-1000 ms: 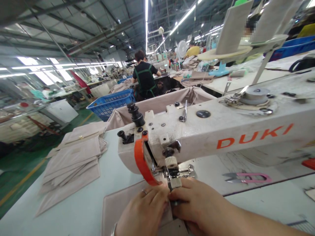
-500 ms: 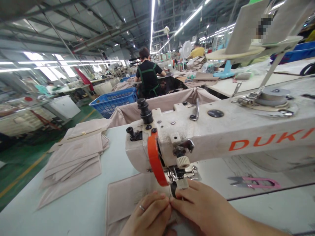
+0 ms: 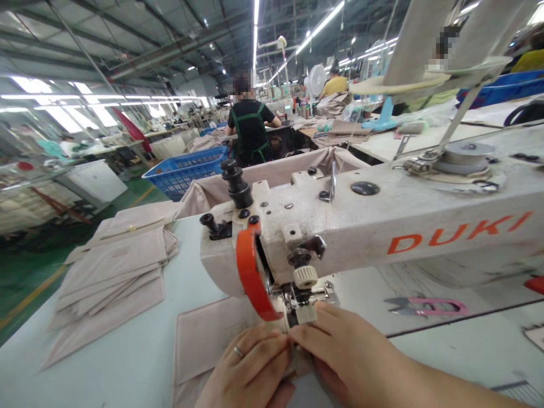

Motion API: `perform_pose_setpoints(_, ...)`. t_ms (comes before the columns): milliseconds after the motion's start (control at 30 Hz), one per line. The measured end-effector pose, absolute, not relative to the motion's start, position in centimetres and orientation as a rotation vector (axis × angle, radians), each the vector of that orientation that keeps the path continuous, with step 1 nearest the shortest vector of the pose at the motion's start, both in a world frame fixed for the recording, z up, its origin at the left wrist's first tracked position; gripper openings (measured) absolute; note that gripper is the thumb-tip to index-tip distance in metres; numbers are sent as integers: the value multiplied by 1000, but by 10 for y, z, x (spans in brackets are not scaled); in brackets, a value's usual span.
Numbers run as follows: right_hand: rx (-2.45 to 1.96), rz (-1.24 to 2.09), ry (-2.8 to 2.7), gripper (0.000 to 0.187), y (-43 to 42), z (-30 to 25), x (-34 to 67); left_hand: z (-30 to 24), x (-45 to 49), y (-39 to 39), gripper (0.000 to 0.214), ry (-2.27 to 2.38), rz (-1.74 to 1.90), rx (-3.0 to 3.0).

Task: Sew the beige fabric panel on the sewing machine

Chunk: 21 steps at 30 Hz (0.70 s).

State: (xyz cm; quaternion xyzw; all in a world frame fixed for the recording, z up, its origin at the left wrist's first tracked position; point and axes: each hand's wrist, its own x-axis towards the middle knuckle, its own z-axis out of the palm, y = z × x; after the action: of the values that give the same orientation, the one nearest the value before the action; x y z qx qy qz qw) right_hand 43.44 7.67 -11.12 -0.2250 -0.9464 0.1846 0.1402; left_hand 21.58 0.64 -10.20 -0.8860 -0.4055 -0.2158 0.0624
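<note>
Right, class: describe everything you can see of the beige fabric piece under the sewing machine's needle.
The fabric piece is flat, beige and roughly rectangular, cloth by its look, with a stitched border along its edges. It lies on the pale table, one end under the presser foot of the sewing machine. The left hand and right hand press down on it by the needle, hiding that part.

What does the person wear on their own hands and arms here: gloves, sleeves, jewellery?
No gloves. The left hand carries a thin silver-coloured ring on one finger. The right hand has nothing on it, and its forearm is bare as far as the picture's edge. No sleeve shows.
</note>
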Motion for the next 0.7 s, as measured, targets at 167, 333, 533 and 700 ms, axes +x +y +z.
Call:
perform_pose_setpoints(167, -697, 475, -2747, 27, 75, -119, 431, -95, 214, 16, 21, -1276, -739, -2800)
perform_pose_setpoints(333, -785, 395, -2723, 34, 77, -118, 426, -88, 215, 29, 17, -1371, -832, -2802)
perform_pose_setpoints(533, -811, 452, -2736, 31, 77, -112, 426, -93, 206, 42, 21, -1344, -791, -2803)
perform_pose_setpoints(700, -942, 578, -2443, 25, 83, -99, 434, -94, 199, 36, 26, -1380, -670, -2677)
